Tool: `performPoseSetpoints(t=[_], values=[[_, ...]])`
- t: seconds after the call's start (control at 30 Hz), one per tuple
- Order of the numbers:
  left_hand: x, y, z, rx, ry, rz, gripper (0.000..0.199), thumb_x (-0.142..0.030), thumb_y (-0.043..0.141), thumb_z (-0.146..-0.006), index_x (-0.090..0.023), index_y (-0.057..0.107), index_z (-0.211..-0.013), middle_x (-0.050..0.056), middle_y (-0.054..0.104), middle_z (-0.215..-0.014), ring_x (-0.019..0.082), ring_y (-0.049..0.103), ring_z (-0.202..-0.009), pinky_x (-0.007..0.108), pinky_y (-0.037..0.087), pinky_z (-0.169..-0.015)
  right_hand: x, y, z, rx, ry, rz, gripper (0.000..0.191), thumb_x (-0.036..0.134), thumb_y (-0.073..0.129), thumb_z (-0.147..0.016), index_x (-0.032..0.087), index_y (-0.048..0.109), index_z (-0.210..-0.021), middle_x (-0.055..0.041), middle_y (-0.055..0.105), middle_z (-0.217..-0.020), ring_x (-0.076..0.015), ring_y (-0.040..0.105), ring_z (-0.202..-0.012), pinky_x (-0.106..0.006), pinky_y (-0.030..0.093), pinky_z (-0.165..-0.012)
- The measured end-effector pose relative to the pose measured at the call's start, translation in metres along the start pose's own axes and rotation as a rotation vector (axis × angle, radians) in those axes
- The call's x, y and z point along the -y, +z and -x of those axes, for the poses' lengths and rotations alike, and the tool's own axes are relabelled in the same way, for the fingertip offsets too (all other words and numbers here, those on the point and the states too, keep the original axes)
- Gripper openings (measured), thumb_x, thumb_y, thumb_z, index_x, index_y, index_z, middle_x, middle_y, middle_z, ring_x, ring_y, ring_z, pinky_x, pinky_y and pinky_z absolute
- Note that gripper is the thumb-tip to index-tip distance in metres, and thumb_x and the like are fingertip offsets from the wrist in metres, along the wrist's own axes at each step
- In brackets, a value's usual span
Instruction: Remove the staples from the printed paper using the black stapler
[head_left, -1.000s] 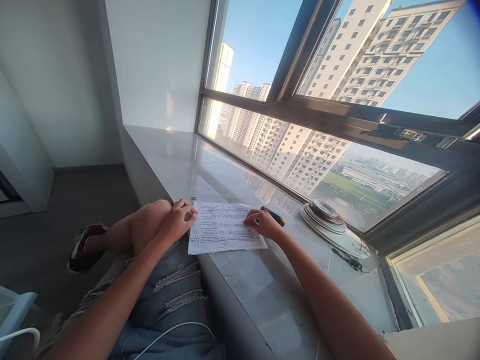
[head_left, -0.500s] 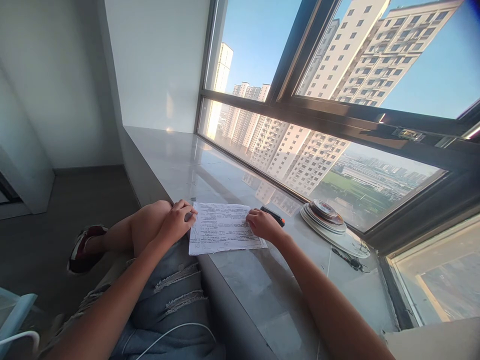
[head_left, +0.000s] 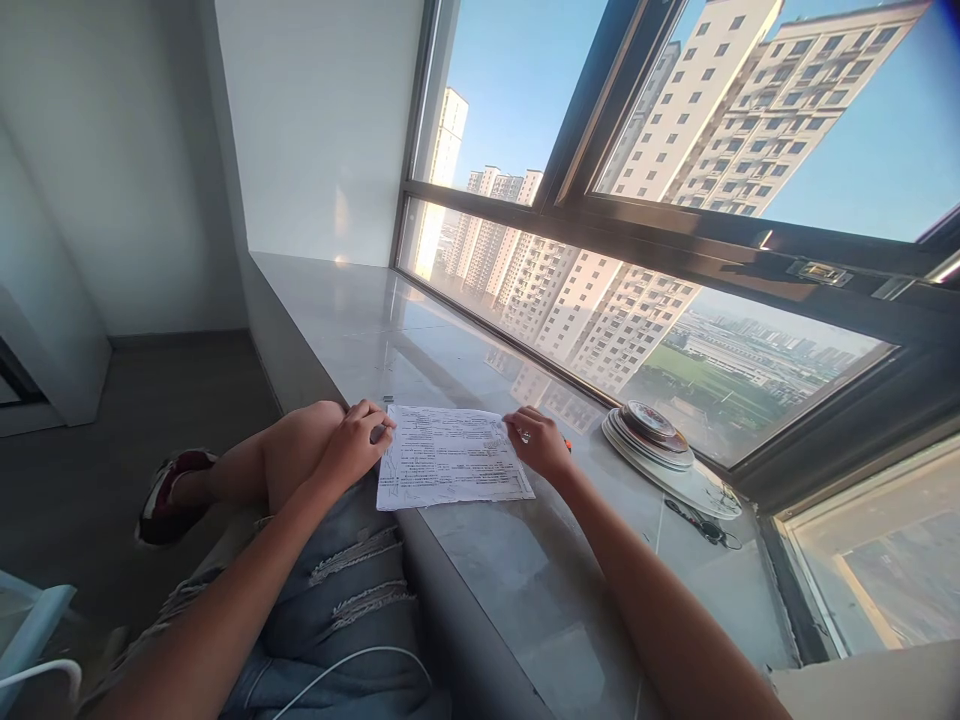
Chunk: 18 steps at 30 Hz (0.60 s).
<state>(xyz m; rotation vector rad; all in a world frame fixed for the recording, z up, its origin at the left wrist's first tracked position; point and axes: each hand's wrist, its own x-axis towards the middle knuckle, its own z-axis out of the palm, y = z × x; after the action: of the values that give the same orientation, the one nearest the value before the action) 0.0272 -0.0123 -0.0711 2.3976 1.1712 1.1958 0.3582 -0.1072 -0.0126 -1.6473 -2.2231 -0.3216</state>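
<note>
A printed sheet of paper [head_left: 450, 460], covered in lines of text with handwriting along its left margin, lies on the sill. At its left edge is my left hand [head_left: 358, 440], fingers curled around a small dark grey object [head_left: 376, 434] whose kind is unclear. My right hand [head_left: 538, 442] is at the upper right corner of the paper, its fingers drawn together. Something small and shiny [head_left: 525, 436] shows at those fingers, too small to name. Behind this hand, a dark object with an orange end [head_left: 568, 445] is almost fully hidden.
The glossy grey window sill [head_left: 480, 560] runs along the window. To the right stands a stack of plates [head_left: 646, 440], with a black cord-like item [head_left: 701, 522] near it. A white cable [head_left: 360, 655] crosses my jeans. A pale blue chair part [head_left: 37, 625] is at lower left.
My right hand has shifted slightly right and up, off the text, now covering most of the black object with the orange end. The left hand and paper look unmoved.
</note>
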Motion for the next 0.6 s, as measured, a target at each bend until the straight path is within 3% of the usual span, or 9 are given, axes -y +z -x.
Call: performPoseSetpoints(t=[0.13, 0.27, 0.33, 0.47, 0.6], values=[[-0.001, 0.000, 0.000, -0.008, 0.010, 0.002, 0.016, -0.023, 0.051, -0.091, -0.022, 0.067, -0.088, 0.005, 0.060, -0.101, 0.024, 0.062, -0.099, 0.035, 0.052, -0.087, -0.016, -0.009, 0.001, -0.293, 0.186, -0.131, 0.026, 0.025, 0.045, -0.099, 0.021, 0.071, -0.101, -0.0088, 0.067, -0.092, -0.0245, 0.059, -0.094, -0.036, 0.049, -0.083], [0.000, 0.001, 0.000, -0.009, 0.014, 0.006, 0.017, -0.022, 0.051, -0.091, -0.022, 0.067, -0.089, 0.005, 0.060, -0.102, 0.024, 0.062, -0.099, 0.036, 0.052, -0.087, -0.032, -0.011, 0.005, -0.194, 0.214, -0.137, 0.026, 0.041, 0.063, -0.091, 0.024, 0.070, -0.110, -0.0093, 0.065, -0.110, -0.0278, 0.057, -0.104, -0.041, 0.048, -0.088], [0.001, 0.001, 0.000, -0.010, 0.010, 0.000, 0.017, -0.023, 0.051, -0.091, -0.022, 0.067, -0.089, 0.005, 0.060, -0.102, 0.024, 0.062, -0.100, 0.035, 0.052, -0.087, -0.033, -0.010, 0.006, -0.159, 0.209, -0.125, 0.026, 0.042, 0.065, -0.090, 0.024, 0.071, -0.108, -0.0089, 0.064, -0.109, -0.0271, 0.058, -0.103, -0.039, 0.048, -0.086], [0.001, 0.001, 0.000, -0.007, 0.016, -0.007, 0.016, -0.023, 0.051, -0.091, -0.021, 0.067, -0.089, 0.006, 0.060, -0.102, 0.025, 0.062, -0.100, 0.036, 0.052, -0.088, -0.023, -0.013, 0.000, -0.234, 0.273, -0.026, 0.021, 0.038, 0.057, -0.095, 0.022, 0.070, -0.091, -0.0099, 0.065, -0.099, -0.0274, 0.057, -0.100, -0.037, 0.047, -0.078], [0.001, 0.001, 0.000, -0.007, 0.012, 0.002, 0.015, -0.023, 0.052, -0.090, -0.021, 0.067, -0.089, 0.006, 0.060, -0.102, 0.025, 0.062, -0.100, 0.036, 0.052, -0.087, -0.021, -0.021, -0.007, -0.169, 0.390, -0.025, 0.035, 0.053, 0.063, -0.090, 0.022, 0.069, -0.104, -0.0106, 0.068, -0.105, -0.0285, 0.058, -0.101, -0.036, 0.046, -0.078]])
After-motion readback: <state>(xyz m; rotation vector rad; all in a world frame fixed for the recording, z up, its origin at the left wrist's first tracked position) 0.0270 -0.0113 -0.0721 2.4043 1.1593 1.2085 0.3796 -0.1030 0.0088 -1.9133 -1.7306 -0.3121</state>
